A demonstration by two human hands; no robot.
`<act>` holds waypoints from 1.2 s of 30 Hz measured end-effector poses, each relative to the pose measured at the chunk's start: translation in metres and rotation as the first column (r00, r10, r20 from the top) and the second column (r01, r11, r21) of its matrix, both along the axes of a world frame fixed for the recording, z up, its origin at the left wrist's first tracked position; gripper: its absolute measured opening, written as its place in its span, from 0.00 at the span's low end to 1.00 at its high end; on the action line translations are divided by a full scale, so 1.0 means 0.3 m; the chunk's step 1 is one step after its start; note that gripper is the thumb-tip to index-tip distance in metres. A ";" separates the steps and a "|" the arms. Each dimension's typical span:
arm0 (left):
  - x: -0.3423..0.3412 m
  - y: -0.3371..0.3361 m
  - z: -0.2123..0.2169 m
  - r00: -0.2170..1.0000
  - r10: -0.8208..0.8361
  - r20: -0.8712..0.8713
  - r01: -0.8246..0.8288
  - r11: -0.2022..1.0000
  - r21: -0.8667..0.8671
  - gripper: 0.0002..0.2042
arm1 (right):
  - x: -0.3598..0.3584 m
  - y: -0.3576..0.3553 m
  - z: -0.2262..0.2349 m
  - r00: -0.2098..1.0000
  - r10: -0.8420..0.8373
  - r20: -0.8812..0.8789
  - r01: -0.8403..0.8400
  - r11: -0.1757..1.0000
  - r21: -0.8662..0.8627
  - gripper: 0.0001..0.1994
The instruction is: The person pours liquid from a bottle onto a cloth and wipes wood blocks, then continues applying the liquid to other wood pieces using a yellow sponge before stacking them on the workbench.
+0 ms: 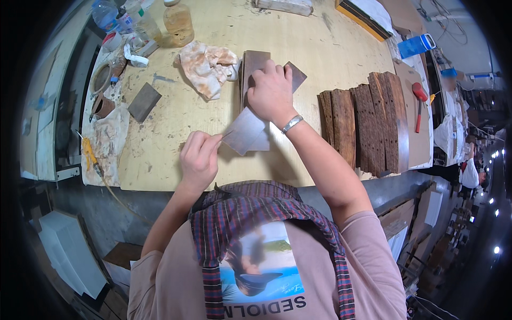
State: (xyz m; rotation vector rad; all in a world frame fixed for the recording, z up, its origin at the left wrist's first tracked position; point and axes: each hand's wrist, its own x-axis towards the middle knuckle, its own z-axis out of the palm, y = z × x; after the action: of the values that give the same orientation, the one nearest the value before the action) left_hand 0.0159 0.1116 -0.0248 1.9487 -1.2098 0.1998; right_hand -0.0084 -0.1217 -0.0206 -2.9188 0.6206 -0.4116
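1. Nearest the camera, a striped apron (274, 205) is worn over a pinkish short-sleeved shirt (165, 272) with a printed picture on the chest.
2. The left hand (200, 159) is narrow, thumb and finger pinched together on the left corner of a gray sheet (249, 133). The sheet lies at a slant in front of the person, near the middle of the desk (298, 37).
3. The right hand (271, 92), with a metal band (292, 124) at its wrist, lies palm down with fingers bent over a stack of brown boards (257, 57), just beyond the sheet. Whether those fingers grip or only press, I cannot tell.
4. A dark piece (296, 78) sticks out on the right of that hand.
5. To the left, a yellow-handled tool (89, 152) with a cord lies by the desk's edge; beyond it is a dark rectangular block (144, 102).
6. To the right stands a row of rough, weathered wood strips (368, 125), and past them a red-headed tool (419, 96).
7. Farther off, a stained cloth (208, 69) lies crumpled left of the boards.
8. At the far side are a bottle of amber liquid (178, 26), further clear bottles (144, 24) and, on the right, a blue container (416, 46).
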 end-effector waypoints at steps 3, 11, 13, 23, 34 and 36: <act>-0.057 0.014 -0.016 0.998 -0.055 0.027 0.055 0.999 0.001 0.12 | 0.006 -0.004 -0.001 1.000 0.029 0.002 -0.029 1.000 0.000 0.09; 0.001 -0.015 0.020 0.999 0.035 0.031 -0.032 0.996 -0.086 0.10 | 0.004 -0.014 -0.017 0.998 0.052 0.032 -0.052 0.999 -0.012 0.08; -0.002 -0.011 0.003 0.999 0.015 0.049 -0.013 0.999 -0.047 0.09 | 0.004 -0.016 -0.014 0.997 0.057 0.045 -0.057 0.998 -0.021 0.08; -0.008 -0.007 -0.011 0.997 0.059 0.047 -0.058 0.998 -0.017 0.07 | 0.010 -0.014 -0.013 0.998 0.052 0.041 -0.053 0.999 0.010 0.08; -0.103 0.012 -0.033 0.993 -0.077 -0.088 0.070 0.995 -0.076 0.07 | 0.016 -0.022 -0.017 0.994 0.078 0.073 -0.076 0.997 -0.023 0.09; -0.129 0.006 -0.034 0.984 -0.112 -0.136 0.097 0.989 -0.114 0.07 | 0.002 -0.015 -0.026 0.995 0.076 0.069 -0.075 0.997 -0.023 0.09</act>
State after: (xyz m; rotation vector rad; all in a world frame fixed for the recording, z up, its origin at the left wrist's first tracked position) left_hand -0.0229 0.1134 -0.0351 1.7710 -1.1796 0.0681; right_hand -0.0078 -0.1261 -0.0283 -2.9216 0.4975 -0.5105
